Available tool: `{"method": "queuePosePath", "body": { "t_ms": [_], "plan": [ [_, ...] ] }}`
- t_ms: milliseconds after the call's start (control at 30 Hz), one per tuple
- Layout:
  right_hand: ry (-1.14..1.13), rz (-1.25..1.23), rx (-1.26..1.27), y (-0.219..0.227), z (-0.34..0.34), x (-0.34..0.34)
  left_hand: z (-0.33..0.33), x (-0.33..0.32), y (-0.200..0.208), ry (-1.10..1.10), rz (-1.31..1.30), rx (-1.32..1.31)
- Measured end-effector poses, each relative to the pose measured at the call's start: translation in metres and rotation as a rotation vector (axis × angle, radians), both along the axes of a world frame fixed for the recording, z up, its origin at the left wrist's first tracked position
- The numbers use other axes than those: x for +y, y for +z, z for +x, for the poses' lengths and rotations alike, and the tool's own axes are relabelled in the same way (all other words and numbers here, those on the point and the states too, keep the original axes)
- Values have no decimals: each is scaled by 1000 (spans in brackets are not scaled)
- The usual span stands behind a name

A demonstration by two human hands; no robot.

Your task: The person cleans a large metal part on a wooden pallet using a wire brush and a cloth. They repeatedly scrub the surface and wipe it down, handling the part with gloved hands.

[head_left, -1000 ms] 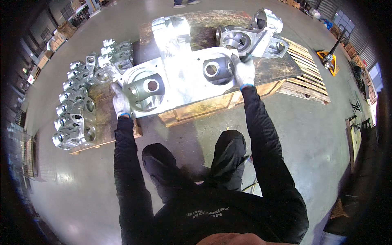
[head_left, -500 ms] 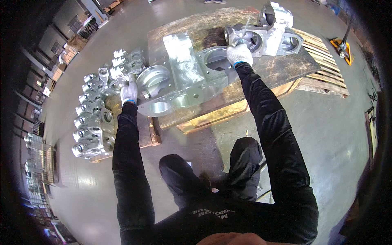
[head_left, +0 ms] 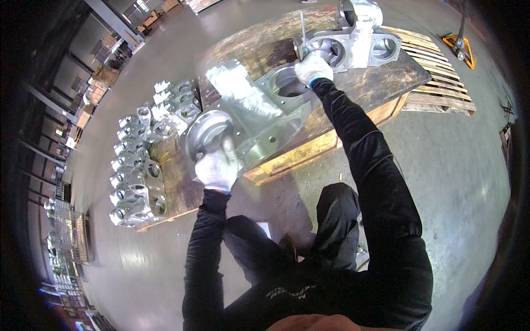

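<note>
The large silvery casting (head_left: 251, 105) lies partly over the table (head_left: 381, 83), both hands at it, so work looks unfinished; I cannot tell how much remains. It sits at one o'clock from the left hand (head_left: 220, 168), grip unclear, and eight o'clock from the right hand (head_left: 313, 70), fingers apparently closed around a slim rod-like tool (head_left: 303, 27).

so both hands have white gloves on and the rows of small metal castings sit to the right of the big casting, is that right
Not quite: the small metal castings sit to the left of the big casting, as the head view shows. The left hand and right hand do have white gloves on.
</note>
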State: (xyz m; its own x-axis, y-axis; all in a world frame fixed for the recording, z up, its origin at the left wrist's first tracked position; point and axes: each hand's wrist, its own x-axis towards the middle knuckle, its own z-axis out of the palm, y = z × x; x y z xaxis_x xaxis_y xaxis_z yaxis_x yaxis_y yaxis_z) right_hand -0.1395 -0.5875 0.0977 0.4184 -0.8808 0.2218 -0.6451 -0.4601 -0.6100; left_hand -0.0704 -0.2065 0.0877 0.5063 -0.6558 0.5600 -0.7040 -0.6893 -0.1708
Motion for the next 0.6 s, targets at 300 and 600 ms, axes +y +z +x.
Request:
{"method": "queuePosePath", "body": {
  "t_ms": [300,600],
  "plan": [
    [-72,-3,-42,-10,-62,51,28,19,3,-214,-236,-138],
    [97,412,-793,-2,-209,45,33,28,-5,-204,-236,-105]
  ]
}}
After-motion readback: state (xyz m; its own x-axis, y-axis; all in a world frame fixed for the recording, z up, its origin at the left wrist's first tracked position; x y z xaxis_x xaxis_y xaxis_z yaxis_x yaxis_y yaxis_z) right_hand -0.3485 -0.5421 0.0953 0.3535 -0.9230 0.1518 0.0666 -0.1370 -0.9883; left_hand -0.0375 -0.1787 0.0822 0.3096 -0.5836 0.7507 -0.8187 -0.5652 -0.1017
